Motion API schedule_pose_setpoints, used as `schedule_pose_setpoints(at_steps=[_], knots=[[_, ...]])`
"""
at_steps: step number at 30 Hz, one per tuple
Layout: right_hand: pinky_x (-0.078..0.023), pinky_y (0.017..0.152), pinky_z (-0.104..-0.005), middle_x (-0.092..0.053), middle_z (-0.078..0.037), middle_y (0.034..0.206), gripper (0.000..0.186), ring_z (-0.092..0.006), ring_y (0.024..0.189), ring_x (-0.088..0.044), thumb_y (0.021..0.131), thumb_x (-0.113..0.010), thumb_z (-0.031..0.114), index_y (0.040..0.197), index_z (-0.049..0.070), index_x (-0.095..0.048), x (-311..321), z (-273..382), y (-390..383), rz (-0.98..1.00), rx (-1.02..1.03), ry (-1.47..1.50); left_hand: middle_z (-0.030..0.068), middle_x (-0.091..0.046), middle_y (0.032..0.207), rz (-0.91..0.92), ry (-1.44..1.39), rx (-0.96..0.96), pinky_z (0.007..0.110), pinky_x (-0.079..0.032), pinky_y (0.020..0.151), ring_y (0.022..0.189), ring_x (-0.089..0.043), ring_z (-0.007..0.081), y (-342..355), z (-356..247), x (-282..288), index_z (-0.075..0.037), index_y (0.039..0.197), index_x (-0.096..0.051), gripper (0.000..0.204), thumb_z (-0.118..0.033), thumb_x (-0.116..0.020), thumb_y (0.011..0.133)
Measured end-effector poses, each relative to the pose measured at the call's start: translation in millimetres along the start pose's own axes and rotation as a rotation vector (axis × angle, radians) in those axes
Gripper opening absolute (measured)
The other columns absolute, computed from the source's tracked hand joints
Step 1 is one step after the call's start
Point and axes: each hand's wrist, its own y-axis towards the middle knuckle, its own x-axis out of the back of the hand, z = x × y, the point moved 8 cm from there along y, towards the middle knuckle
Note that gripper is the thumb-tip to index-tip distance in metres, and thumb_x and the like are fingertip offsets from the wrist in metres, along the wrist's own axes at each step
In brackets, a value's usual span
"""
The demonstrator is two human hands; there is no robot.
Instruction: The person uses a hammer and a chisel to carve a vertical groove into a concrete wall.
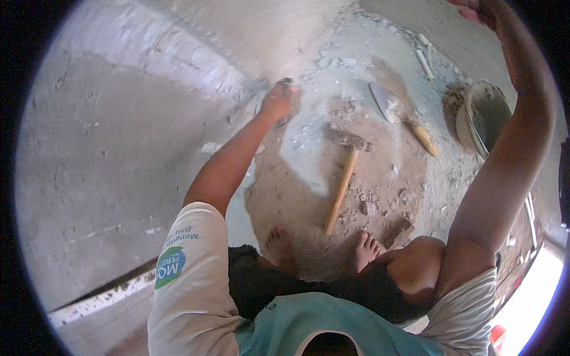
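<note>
My left hand [279, 99] reaches low into the corner beside the grey wall, its fingers closed round a small dark thing [286, 81] too blurred to name. My right hand [477, 13] is raised at the upper right, near the grey wall there. The rim of the view cuts it off and its fingers are unclear. On the dusty ground between the hands and my bare feet lies a hammer [342, 181] with a wooden handle. To its right rests a pointed trowel [390, 107], its wooden handle toward me.
A bucket [473, 126] of grey material stands at right, partly behind my right forearm. Pale pipe pieces [424, 62] lie farther back. Rubble [368, 207] and a brick piece [399, 233] are near my right foot. The grey wall [119, 160] rises close on the left.
</note>
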Motion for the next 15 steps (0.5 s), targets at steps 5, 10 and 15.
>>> schedule_pose_setpoints(at_steps=[5,10,15], knots=[[-0.047,0.063,-0.0236,-0.06,-0.004,0.077,0.039,-0.0117,0.068,-0.06,0.087,-0.058,0.036,0.098,-0.002,-0.059,-67.7,-7.5,7.1,0.117,-0.078,0.102,0.0218,-0.059,0.095,0.09,0.069,-0.249,0.047,-0.044,0.08,0.091,-0.055,0.0413,-74.7,-33.2,-32.2,-0.002,0.103,-0.051,0.028,-0.026,-0.051,0.089],[-0.047,0.068,-0.0259,-0.062,-0.006,0.087,0.045,-0.014,0.076,-0.06,0.085,-0.058,0.04,0.11,0.003,-0.058,-138.8,-3.4,7.7,0.38,-0.072,0.206,0.0215,-0.058,0.092,-0.211,-0.18,-0.048,0.045,-0.044,0.077,0.088,-0.055,0.0411,-99.3,3.4,28.0,-0.002,0.102,-0.05,0.028,-0.027,-0.053,0.089],[-0.044,0.076,-0.0261,-0.063,-0.009,0.1,0.053,-0.0155,0.089,-0.06,0.087,-0.054,0.047,0.121,0.007,-0.055,-173.3,-3.9,-7.3,0.611,0.012,0.105,0.025,-0.059,0.095,-0.195,-0.094,0.083,0.045,-0.045,0.078,0.09,-0.057,0.0411,-120.2,6.3,111.5,0.0,0.107,-0.051,0.037,-0.031,-0.055,0.088]])
